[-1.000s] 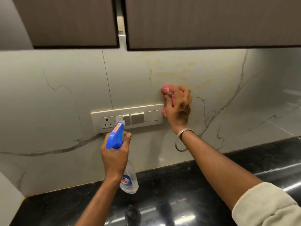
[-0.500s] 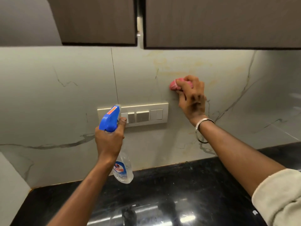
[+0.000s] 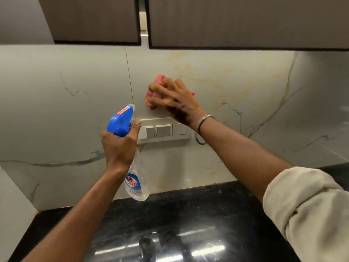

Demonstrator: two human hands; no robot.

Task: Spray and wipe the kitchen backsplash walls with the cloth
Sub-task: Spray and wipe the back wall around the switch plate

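Note:
My right hand (image 3: 176, 100) presses a bunched pink cloth (image 3: 153, 95) flat against the pale marble backsplash (image 3: 236, 82), just above the switch panel (image 3: 164, 130). The hand is blurred and covers most of the cloth. My left hand (image 3: 119, 148) grips the neck of a clear spray bottle (image 3: 137, 184) with a blue trigger head (image 3: 120, 120); the index finger rests at the trigger. The nozzle points at the wall, in front of the panel's left end.
Two dark upper cabinets (image 3: 236, 21) hang above the backsplash with a narrow gap between them. A glossy black countertop (image 3: 188, 224) runs below the wall. A vertical tile joint (image 3: 129, 78) runs down to the switch panel. A side wall (image 3: 13, 205) closes the left corner.
My right hand has swept the cloth leftward, from right of the switch panel to above it. My left hand with the bottle has risen slightly, now covering the panel's left end.

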